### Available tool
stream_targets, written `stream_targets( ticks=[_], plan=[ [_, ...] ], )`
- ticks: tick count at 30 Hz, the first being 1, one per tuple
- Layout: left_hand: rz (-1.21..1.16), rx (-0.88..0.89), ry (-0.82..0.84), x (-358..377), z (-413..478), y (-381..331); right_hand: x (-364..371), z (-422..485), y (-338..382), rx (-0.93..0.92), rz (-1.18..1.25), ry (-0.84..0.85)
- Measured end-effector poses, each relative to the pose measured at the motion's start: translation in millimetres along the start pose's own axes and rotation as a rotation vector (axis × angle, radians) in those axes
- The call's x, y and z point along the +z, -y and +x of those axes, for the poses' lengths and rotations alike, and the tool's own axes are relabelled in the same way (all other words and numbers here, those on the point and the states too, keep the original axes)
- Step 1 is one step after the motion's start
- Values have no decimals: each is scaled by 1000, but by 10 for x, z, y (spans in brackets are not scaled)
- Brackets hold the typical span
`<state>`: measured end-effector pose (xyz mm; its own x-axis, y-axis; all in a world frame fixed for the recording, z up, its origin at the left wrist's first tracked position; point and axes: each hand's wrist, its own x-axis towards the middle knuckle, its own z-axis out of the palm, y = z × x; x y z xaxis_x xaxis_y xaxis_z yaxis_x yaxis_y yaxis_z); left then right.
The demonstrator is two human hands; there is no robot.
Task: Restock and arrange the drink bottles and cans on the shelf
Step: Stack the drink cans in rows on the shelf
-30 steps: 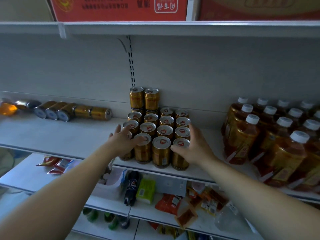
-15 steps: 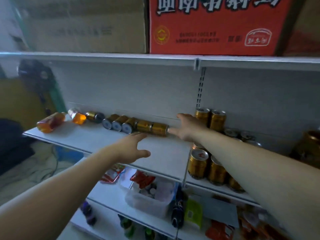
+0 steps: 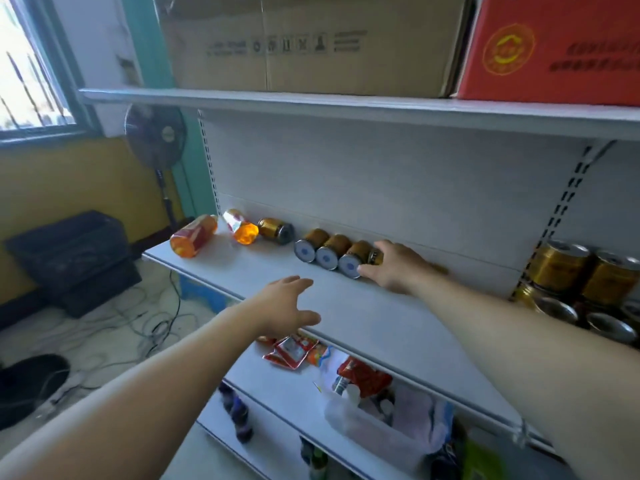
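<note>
Several gold cans lie on their sides along the back of the white shelf [image 3: 349, 308]. Three of them [image 3: 326, 258] show their round ends side by side, and another [image 3: 276, 230] lies further left. My right hand [image 3: 396, 266] is closed over one more lying gold can [image 3: 376, 256], of which only the end shows. My left hand [image 3: 287, 306] hovers open over the bare shelf, holding nothing. Two orange bottles [image 3: 194, 236] [image 3: 241, 229] lie at the shelf's left end. Upright gold cans [image 3: 562, 268] are stacked at the right.
Above, an upper shelf carries a brown carton [image 3: 311, 43] and a red carton [image 3: 554, 50]. The lower shelf holds snack packets [image 3: 291, 349] and a plastic tub [image 3: 388, 431]. A standing fan [image 3: 156, 136], a black crate [image 3: 69, 258] and loose cables are on the floor to the left.
Both hands left the block of upright cans and moved left along the shelf. My right hand went from touching the lying can's end to closing over it. The view swung left.
</note>
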<state>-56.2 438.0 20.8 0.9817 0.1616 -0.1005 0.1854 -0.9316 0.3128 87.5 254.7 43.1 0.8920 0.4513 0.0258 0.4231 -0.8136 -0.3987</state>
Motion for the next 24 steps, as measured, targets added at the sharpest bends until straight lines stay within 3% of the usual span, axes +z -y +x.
stream_targets(
  ticks=[9, 20, 24],
  plan=[
    [-45, 9, 53, -5, 1194, 308, 387, 948, -565, 189, -67, -1],
    [174, 429, 76, 264, 2411, -263, 556, 792, -1113, 269, -465, -136],
    [246, 490, 74, 406, 2691, -448, 609, 580, -1221, 359, -405, 5]
  ],
)
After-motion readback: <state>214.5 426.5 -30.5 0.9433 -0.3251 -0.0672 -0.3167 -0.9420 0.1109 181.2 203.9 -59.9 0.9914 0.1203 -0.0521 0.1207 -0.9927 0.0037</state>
